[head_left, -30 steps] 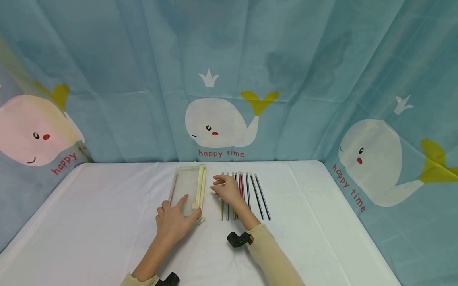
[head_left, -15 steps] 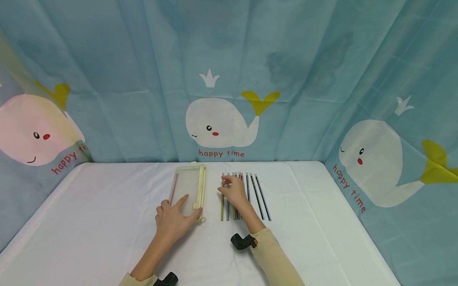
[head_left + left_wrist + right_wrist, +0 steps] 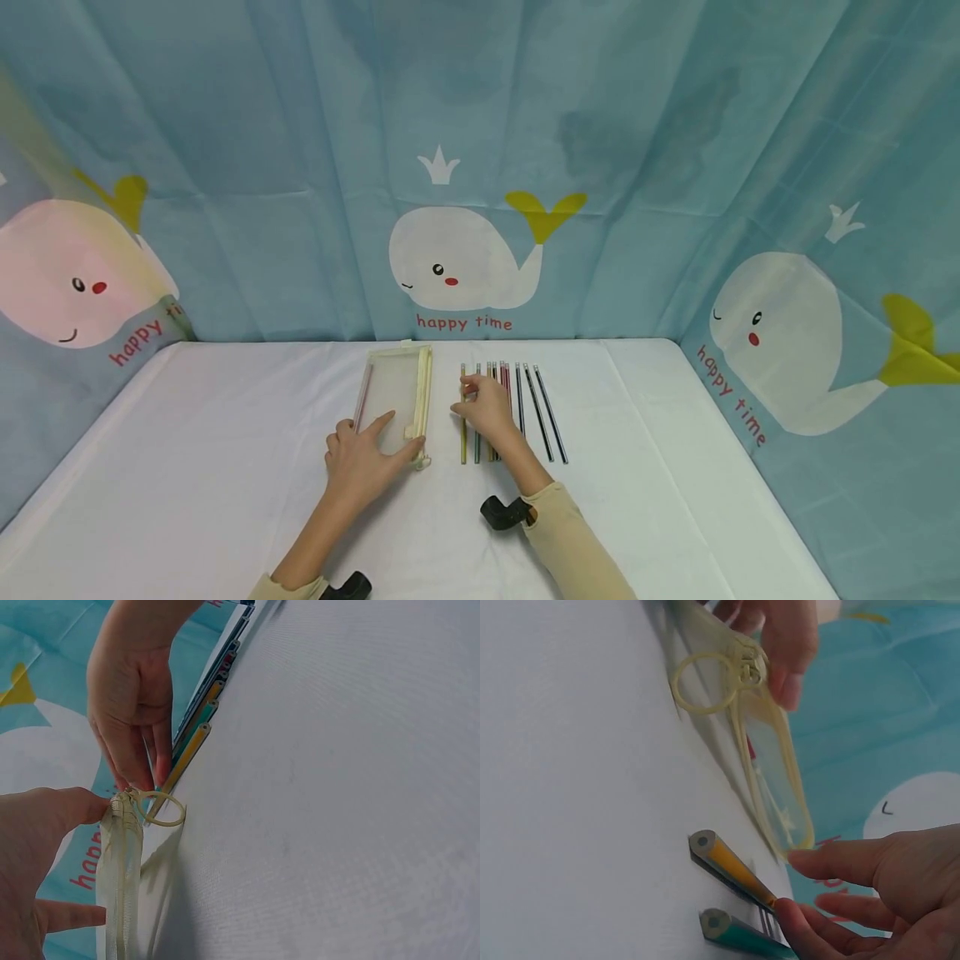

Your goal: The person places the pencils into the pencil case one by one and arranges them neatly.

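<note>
A pale yellow mesh pencil case (image 3: 394,375) with a zip along its right side lies on the white table. My left hand (image 3: 366,471) holds its near end, the thumb beside the zip and the other fingers over the mesh and left edge. In the left wrist view a ring pull (image 3: 166,811) hangs by the thumb. Just right of the case, my right hand (image 3: 487,407) reaches over a row of pencils. One fingertip touches the yellow pencil (image 3: 733,864), while the thumb stays apart on its other side. A green pencil (image 3: 746,936) lies beside it.
More pencils lie to the right, including several dark ones (image 3: 538,412) that fan out slightly. Black wrist cameras (image 3: 504,512) sit at both sleeves. A blue whale-print curtain (image 3: 465,100) rises behind the table and along its sides.
My right hand first moved right onto the pencils, then slightly back left. The yellow pencil has shifted a little left with it. My left hand and the case look almost still.
</note>
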A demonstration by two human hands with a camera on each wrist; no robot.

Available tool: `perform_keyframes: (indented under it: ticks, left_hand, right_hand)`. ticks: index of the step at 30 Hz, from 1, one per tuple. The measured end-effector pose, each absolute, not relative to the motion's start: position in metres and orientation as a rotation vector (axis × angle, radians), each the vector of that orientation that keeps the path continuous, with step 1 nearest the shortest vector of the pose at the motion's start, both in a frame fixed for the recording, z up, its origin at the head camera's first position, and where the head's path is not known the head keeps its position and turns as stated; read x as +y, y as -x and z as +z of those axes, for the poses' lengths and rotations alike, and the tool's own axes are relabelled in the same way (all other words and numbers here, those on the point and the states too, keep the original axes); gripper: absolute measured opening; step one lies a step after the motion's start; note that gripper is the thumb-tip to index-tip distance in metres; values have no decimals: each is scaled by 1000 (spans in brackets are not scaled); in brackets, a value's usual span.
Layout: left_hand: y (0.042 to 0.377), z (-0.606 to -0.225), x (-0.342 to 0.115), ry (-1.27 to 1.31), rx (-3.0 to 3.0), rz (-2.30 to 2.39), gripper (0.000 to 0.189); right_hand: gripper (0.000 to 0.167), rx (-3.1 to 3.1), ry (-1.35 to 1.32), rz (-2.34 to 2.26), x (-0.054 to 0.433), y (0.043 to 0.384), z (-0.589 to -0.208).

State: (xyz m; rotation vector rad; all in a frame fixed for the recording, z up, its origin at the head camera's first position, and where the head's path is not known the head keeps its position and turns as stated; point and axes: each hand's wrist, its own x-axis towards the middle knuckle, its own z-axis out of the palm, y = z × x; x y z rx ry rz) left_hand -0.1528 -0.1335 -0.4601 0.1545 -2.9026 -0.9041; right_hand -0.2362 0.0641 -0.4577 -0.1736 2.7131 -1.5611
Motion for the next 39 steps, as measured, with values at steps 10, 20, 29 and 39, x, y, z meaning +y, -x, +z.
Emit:
perform_keyframes:
  ticks: [10, 20, 29, 39]
  left_hand:
    - [153, -462, -135, -150, -2914, -904, 82]
    - [152, -459, -136, -143, -2921, -904, 83]
    - [151, -459, -135, -125, -2909, -911, 81]
    - [151, -458, -136, -130, -2914, -915, 81]
  right_hand:
    - [56, 2749, 163, -1462, 54, 236, -460]
    - [55, 2811, 228, -1406, 48, 236, -464]
    - [48, 2852, 248, -1351, 47, 237, -465]
    - [44, 2819, 196, -1368, 46, 239, -464]
